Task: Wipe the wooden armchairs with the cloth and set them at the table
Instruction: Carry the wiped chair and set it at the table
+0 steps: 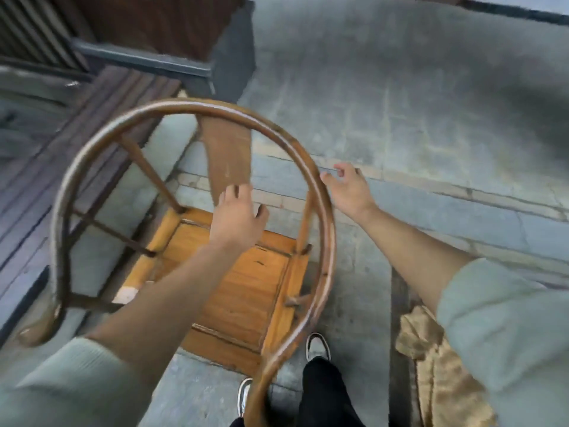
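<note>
Stone-paved floor (400, 103), grey slabs, fills most of the view; a dark slatted wooden structure (92, 124) lies at 10 o'clock.

Wooden armchair (240, 291) stands at centre, seen from above. Its curved top rail (184, 106) sweeps in a horseshoe from 8 o'clock round through 12 down to 6. Rail is dark brown and glossy; the flat seat panel is lighter, orange-toned. The back splat (228, 155) drops from the rail at 12 o'clock toward the seat. Frame is motion-blurred.

Cloth (431, 359), tan and crumpled, sits at 4 o'clock under the right forearm, well apart from the chair; whether it lies on the floor or hangs from the person cannot be told.

Left hand (238, 217): reaches through the rail loop, fingers loosely spread, fingertips at the lower edge of the splat. Contact looks likely but blur prevents certainty. Holds nothing.

Right hand (346, 188): fingers relaxed and apart, thumb just beside the rail's outer edge at 2 o'clock. Not wrapped round it; holds nothing.

Shoes (318, 346) at 6 o'clock, near the seat's front.
</note>
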Available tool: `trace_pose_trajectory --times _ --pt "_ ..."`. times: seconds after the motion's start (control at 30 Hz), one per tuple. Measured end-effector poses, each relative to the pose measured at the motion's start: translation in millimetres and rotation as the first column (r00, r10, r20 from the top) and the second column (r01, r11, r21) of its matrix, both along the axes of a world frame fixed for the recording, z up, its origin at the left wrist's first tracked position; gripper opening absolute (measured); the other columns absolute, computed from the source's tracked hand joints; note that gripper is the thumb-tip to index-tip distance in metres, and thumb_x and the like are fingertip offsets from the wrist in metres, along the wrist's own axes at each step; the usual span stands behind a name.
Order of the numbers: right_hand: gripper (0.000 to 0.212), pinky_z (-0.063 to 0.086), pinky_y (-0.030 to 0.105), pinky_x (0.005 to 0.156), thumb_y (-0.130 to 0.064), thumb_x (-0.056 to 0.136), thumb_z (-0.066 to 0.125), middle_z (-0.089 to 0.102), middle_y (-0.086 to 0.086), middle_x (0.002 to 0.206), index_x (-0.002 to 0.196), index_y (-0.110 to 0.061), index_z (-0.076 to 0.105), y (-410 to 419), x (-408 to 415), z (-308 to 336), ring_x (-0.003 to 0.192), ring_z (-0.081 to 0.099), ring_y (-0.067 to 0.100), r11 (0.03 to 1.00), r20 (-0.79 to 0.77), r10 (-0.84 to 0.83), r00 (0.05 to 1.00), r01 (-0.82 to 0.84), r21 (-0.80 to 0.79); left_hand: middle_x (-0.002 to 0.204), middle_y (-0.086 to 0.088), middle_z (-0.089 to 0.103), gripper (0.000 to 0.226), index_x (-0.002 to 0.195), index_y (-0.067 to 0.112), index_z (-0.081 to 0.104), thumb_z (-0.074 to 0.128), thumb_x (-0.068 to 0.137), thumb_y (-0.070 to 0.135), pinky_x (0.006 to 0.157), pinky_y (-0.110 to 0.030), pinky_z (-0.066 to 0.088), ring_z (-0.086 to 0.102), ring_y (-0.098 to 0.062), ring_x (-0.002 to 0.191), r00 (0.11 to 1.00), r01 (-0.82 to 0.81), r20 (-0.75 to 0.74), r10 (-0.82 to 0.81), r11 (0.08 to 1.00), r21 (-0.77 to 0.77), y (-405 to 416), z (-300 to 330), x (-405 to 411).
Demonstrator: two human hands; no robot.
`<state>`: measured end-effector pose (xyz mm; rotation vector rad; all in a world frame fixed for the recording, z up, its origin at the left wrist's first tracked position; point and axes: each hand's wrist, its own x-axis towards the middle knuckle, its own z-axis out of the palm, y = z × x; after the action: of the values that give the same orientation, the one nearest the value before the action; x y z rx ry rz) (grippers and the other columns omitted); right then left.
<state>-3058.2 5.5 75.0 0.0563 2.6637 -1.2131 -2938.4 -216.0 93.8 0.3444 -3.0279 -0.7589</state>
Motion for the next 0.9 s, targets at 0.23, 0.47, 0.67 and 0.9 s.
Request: trace_pose_trajectory --times 0.23,0.47,0.67,0.9 --pt "0.067 0.05 0.039 0.097 -0.048 0.086 0.069 0.062 0.02 0.127 0.139 -0.012 0.05 -92 -79 12 0.114 0.063 0.038 0.965 -0.083 0.199 0.977 -0.18 0.193 0.129 -0.016 0.047 0.047 0.134 0.009 0.045 0.048 0.099 0.041 0.097 -0.045 0.04 0.045 -0.036 0.121 0.937 -0.324 0.125 0.327 0.945 -0.045 -69 4 36" --pt "0.041 0.053 0.042 0.086 -0.037 0.091 0.065 0.068 0.024 0.113 0.118 -0.006 0.058 -104 -100 21 0.105 0.065 0.044 0.866 -0.03 0.296 0.955 -0.255 0.429 0.133 -0.011 0.048 0.046 0.135 0.015 0.048 0.048 0.098 0.044 0.101 -0.047 0.044 0.047 -0.03 0.123 0.858 -0.5 0.146 0.492 0.866 0.02 -73 14 64" --pt "0.03 0.061 0.047 0.073 -0.026 0.095 0.064 0.069 0.023 0.087 0.108 -0.001 0.054 -106 -110 26 0.072 0.07 0.038 0.855 0.142 0.34 0.93 -0.368 0.366 0.128 -0.012 0.05 0.047 0.133 0.014 0.049 0.048 0.098 0.045 0.098 -0.044 0.046 0.049 -0.03 0.119 0.863 -0.496 0.12 0.491 0.869 0.009 -95 20 78" --pt "0.022 0.05 0.033 0.045 -0.018 0.089 0.068 0.056 0.018 0.06 0.078 -0.002 0.058 -146 -157 25 0.041 0.053 0.026 0.864 0.211 0.45 0.868 -0.483 0.142 0.13 -0.015 0.054 0.047 0.132 0.013 0.05 0.047 0.099 0.046 0.099 -0.047 0.045 0.049 -0.032 0.119 0.815 -0.562 0.177 0.551 0.827 0.015 -102 1 20"
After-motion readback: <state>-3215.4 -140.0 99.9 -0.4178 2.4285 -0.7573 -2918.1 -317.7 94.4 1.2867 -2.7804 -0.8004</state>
